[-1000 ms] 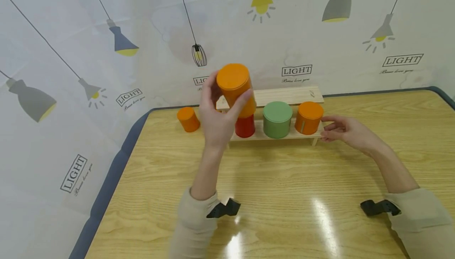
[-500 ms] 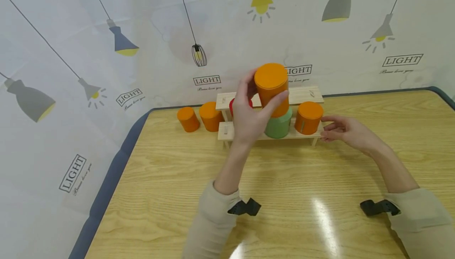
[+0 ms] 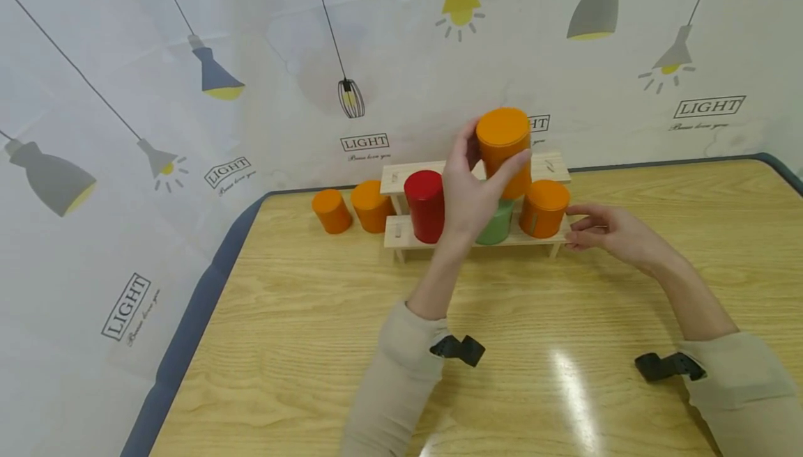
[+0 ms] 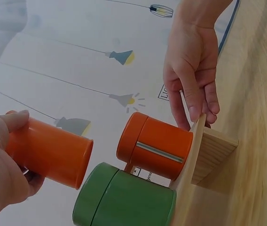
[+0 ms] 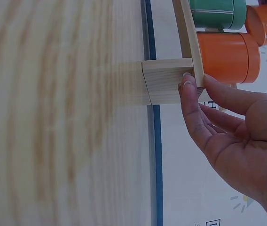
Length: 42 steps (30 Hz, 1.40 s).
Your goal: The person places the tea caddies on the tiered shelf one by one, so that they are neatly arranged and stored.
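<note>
Head, held canister: the tall orange cylindrical canister is right of centre, aloft, clasped by the left hand.
Head, rack: the two-tier pale wooden rack carries a tall red cylinder, a partly hidden green cylinder and a striped short orange cylinder.
Head, left of centre: a small orange cylinder beside a larger orange cylinder on the wood-grain surface.
Left wrist, left edge: fingers curl round the held canister, apart from the green cylinder.
Right wrist, right side: the right hand pinches the rack's end.
</note>
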Tool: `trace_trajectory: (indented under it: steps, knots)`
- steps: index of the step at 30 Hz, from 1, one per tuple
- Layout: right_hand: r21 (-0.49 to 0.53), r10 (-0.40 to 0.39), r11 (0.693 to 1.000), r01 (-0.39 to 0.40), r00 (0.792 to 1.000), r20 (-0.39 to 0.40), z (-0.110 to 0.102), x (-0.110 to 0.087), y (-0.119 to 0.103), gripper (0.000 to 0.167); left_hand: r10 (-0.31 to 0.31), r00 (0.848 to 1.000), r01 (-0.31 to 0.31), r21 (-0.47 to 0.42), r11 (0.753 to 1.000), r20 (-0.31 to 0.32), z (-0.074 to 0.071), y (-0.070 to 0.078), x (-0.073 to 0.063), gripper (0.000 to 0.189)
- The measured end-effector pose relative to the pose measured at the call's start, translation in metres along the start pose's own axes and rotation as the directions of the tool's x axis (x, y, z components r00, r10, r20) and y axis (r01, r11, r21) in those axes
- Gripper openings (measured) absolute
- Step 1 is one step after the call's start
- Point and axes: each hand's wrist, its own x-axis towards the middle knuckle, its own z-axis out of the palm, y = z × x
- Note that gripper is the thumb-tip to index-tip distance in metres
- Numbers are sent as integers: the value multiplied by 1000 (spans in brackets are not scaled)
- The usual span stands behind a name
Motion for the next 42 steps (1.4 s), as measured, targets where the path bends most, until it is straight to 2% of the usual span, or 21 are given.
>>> trace_trajectory:
  steps: [5, 11, 20, 29, 42]
  knots:
    - [-24, 5, 1000, -5, 1000, -5, 0, -1, -1, 57, -52, 998, 52, 6, 999, 23, 10, -6, 7, 65]
    - [-20, -3, 1000, 3, 1000, -8, 0, -1, 2, 58, -84, 996, 83, 10, 996, 38, 20, -13, 17, 64]
    - [-7, -12, 1000, 12, 1000, -4, 0, 0, 5, 58, -147, 987, 143, 66, 988, 60, 34, -27, 31, 64]
    - [1, -20, 1000, 20, 1000, -8, 0, 0, 4, 56, -170, 982, 161, 113, 980, 81, 47, -37, 45, 62]
    - [13, -28, 1000, 28, 1000, -10, 0, 0, 2, 56, -205, 972, 170, 255, 952, 116, 57, -43, 53, 65]
